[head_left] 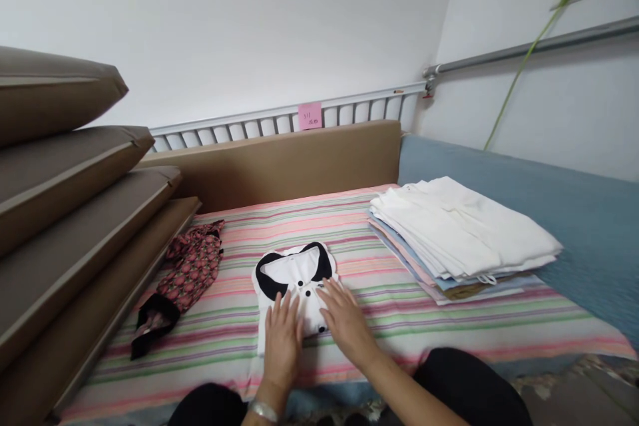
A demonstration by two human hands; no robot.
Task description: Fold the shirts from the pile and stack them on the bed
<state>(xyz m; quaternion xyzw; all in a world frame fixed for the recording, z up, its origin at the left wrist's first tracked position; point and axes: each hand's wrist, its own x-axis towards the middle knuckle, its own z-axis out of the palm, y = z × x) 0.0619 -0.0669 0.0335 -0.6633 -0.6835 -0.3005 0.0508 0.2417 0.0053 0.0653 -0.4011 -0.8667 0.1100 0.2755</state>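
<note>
A white shirt point(279, 271) with a black scalloped collar and black buttons lies folded on the striped cloth in front of me. My left hand point(283, 336) rests flat on its left half, fingers stretched out below the collar. On the right half lies my right hand point(344, 319), fingers spread, near the collar's right tip. Neither hand grips anything. Part of the shirt's lower edge is hidden beneath my hands.
A stack of folded clothes point(464, 233), white on top, sits at the right. To the left lies a crumpled pink-and-black patterned garment point(192, 269) beside several stacked brown cushions point(74, 200). A brown bolster point(279, 163) and radiator point(239, 132) line the back; the striped cloth point(299, 219) spreads underneath.
</note>
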